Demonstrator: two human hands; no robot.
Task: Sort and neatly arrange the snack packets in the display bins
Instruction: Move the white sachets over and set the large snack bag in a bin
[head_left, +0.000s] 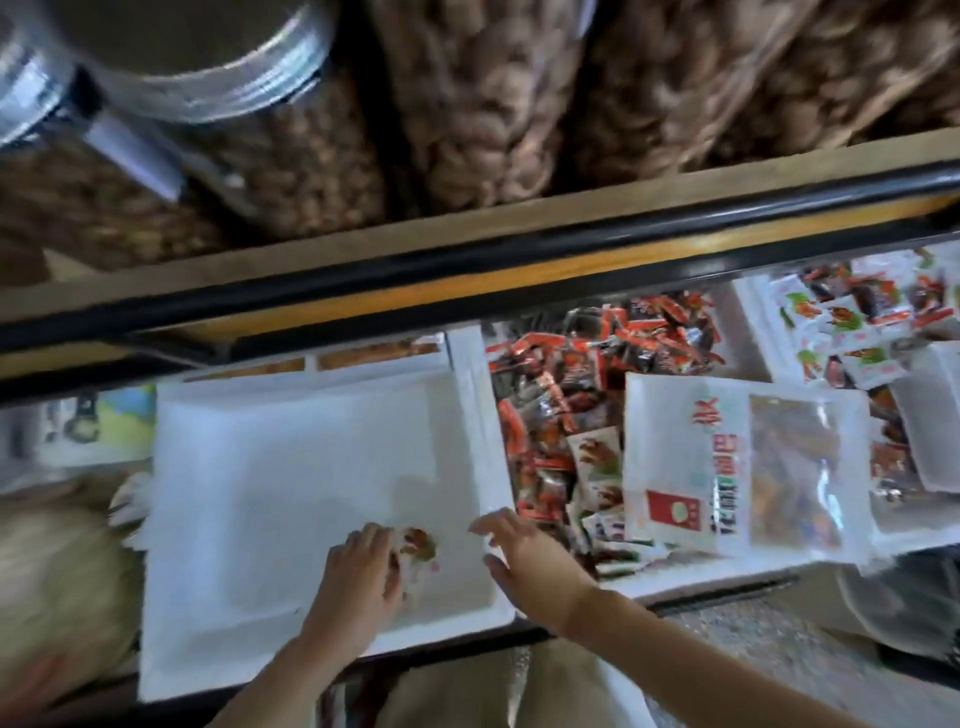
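Early sorting: the left hand (363, 569) curls its fingers over a small packet (420, 544) at five o'clock in the white bin (291, 457). The right hand (522, 551), spread and empty, hovers at three o'clock; next it probably picks matches from the mixed pile (561, 415).

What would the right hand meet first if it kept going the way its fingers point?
Probably the white bin, at its right wall, just ahead of the right hand; past it, the bin's floor. Height is unclear.

white bin (291, 415), red-black packets (597, 374)
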